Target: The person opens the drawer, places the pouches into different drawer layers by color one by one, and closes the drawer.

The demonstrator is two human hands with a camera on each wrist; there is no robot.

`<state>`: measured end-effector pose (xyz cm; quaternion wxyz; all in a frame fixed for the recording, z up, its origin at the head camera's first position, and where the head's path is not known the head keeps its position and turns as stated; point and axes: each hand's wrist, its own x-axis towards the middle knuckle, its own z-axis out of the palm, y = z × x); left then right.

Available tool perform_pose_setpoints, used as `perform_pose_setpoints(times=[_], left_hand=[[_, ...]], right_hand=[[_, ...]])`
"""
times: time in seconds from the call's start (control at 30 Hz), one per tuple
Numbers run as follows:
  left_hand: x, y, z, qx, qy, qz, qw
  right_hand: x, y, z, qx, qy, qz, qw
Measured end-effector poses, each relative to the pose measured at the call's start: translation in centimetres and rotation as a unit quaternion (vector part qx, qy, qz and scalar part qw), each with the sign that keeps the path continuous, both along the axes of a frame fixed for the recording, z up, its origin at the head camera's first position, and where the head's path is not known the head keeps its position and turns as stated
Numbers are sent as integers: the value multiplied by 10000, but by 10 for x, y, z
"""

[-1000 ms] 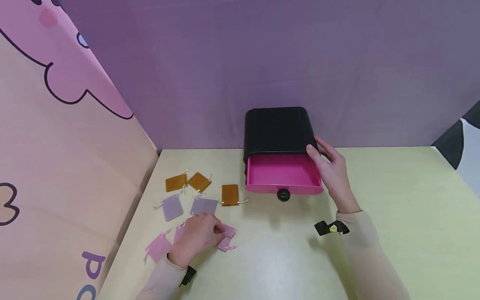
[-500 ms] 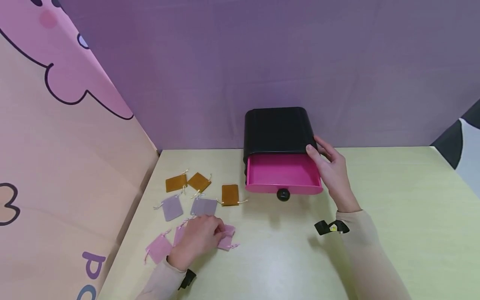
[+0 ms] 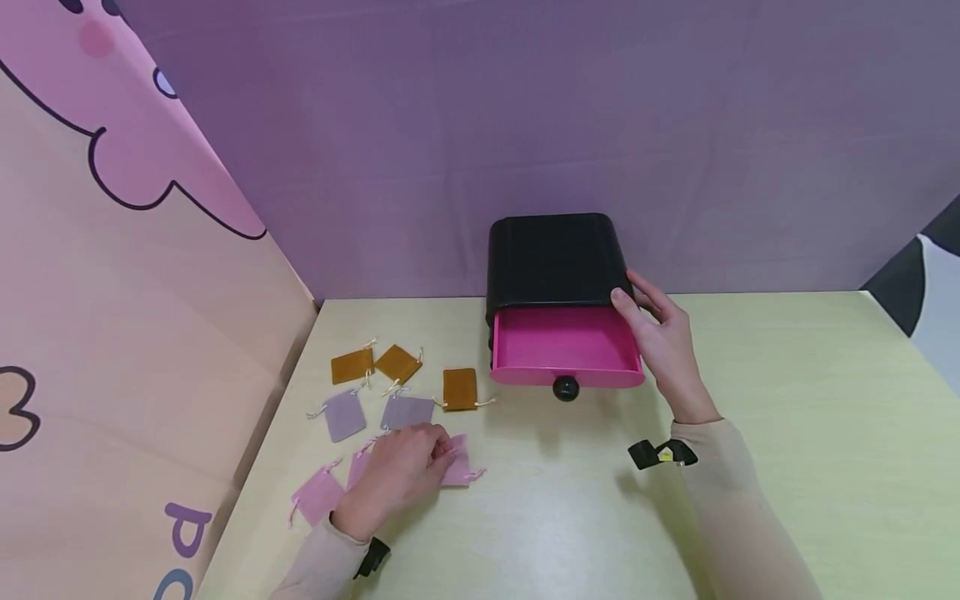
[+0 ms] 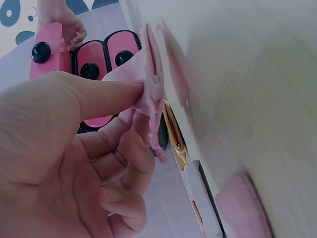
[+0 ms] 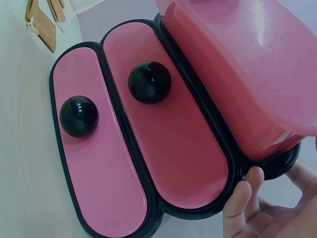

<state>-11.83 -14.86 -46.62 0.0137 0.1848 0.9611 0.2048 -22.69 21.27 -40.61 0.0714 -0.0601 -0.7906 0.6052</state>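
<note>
My left hand [image 3: 397, 468] pinches a pink drawstring pouch [image 3: 461, 460] between thumb and fingers. In the left wrist view this pouch [image 4: 130, 69] is tilted on edge, its cord hanging down. My right hand [image 3: 670, 354] grips the right side of a black drawer cabinet [image 3: 555, 258], thumb at the front edge. The cabinet's top pink drawer [image 3: 566, 337] is pulled out and holds nothing visible. Two lower drawers, pink with round black knobs [image 5: 149, 82], are closed in the right wrist view. Other pink pouches lie by my left hand, one [image 3: 318, 497] in full view, another partly covered.
Brown pouches [image 3: 460, 389] lie left of the cabinet, several drawstring pouches in all on the pale table [image 3: 555, 525]. Two grey-purple pouches [image 3: 345, 416] lie between the brown and pink ones. A purple backdrop [image 3: 390, 167] stands behind the cabinet, a patterned panel [image 3: 135, 333] on the left.
The pink pouch in my left hand has turned and shifted slightly up and to the right. My right hand and the cabinet stay where they were.
</note>
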Motion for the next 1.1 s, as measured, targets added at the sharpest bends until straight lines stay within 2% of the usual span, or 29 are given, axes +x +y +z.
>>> perform_pose_setpoints(times=[0.4,0.57,0.73,1.1], left_hand=[[-4,3,1,395,669,-45,9970],[-5,5,7,538,696,439,9952],[-7,6,10,881,844,872,9887],[-10,7,12,1291,1492,827,9769]], right_hand=[[0,-1,0,7,18,-15,10000],[1,-1,2,14,45,20,10000],[2,-1,2,46,74,100,9999],[2,0,1,71,113,182,9997]])
